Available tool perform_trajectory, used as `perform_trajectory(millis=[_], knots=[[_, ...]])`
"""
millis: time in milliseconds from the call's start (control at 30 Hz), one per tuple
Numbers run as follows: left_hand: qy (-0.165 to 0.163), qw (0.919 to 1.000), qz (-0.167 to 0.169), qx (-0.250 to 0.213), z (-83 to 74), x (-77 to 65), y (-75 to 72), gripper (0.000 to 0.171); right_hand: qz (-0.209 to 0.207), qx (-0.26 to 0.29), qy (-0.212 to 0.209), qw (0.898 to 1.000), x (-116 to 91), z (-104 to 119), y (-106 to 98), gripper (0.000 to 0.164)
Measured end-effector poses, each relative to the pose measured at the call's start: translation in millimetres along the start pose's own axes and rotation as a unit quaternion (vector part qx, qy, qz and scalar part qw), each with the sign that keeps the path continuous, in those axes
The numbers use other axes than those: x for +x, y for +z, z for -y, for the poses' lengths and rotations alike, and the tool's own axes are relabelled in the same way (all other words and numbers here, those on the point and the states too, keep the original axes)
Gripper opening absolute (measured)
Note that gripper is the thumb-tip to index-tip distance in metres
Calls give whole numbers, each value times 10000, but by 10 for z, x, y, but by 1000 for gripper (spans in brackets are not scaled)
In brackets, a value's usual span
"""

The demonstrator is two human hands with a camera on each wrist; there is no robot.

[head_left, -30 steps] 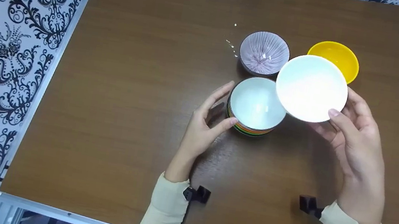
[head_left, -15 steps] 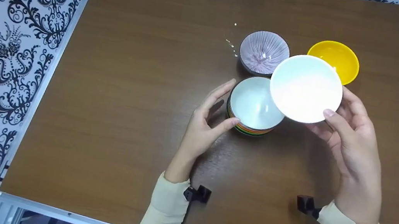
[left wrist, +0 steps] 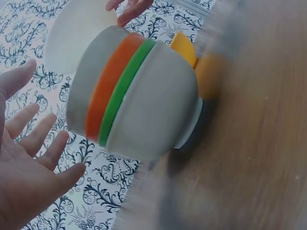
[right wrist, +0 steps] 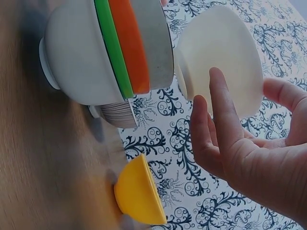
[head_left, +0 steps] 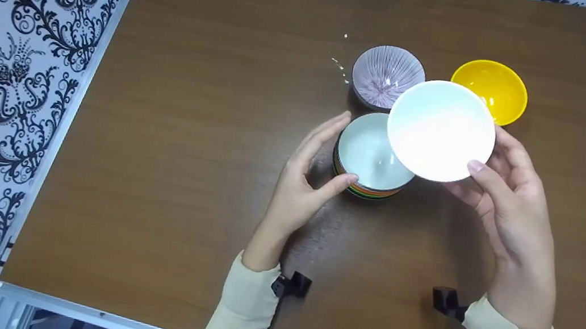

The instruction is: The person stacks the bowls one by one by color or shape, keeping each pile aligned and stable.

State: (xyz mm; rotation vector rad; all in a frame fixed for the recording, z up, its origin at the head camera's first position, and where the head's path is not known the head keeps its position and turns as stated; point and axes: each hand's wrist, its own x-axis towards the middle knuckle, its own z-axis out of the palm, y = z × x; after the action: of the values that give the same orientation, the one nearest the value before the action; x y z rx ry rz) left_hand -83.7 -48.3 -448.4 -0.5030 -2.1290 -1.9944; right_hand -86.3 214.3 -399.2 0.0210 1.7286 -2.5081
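Observation:
A white bowl [head_left: 441,131] is held in the air by my right hand [head_left: 518,216], its thumb on the rim and the other fingers behind and below. The held bowl partly covers a stack of bowls [head_left: 369,155] on the table. In the left wrist view, the stack [left wrist: 148,100] shows a whitish outer bowl at the bottom, then green and orange rims, with a pale grey bowl on top. My left hand [head_left: 298,191] is beside the stack's left side with fingers spread; the left wrist view shows them apart from the bowls.
Behind the stack stands a purple-striped bowl [head_left: 388,77]. A yellow bowl [head_left: 501,93] sits at the back right, partly covered by the held bowl. Small white crumbs [head_left: 338,65] lie left of the purple bowl. The brown table [head_left: 175,142] has a pale metal edge [head_left: 70,116] at left.
My right hand has moved slightly left with the white bowl, which now overlaps the stack more and the yellow bowl less. My left hand's fingers have shifted a little upward and right.

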Motion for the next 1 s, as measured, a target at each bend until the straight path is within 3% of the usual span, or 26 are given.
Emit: perform_trajectory(millis=[333,633,1000], knots=[[207,9997,1,109,-72,12,20,67,-3,-239,48,9997,-11,6,53,49],[69,9994,47,-337,-99,13,50,69,53,-282,42,9996,-11,-8,124,50],[31,9992,72,-403,-98,19,74,75,116,-401,36,9991,-9,-18,203,51]])
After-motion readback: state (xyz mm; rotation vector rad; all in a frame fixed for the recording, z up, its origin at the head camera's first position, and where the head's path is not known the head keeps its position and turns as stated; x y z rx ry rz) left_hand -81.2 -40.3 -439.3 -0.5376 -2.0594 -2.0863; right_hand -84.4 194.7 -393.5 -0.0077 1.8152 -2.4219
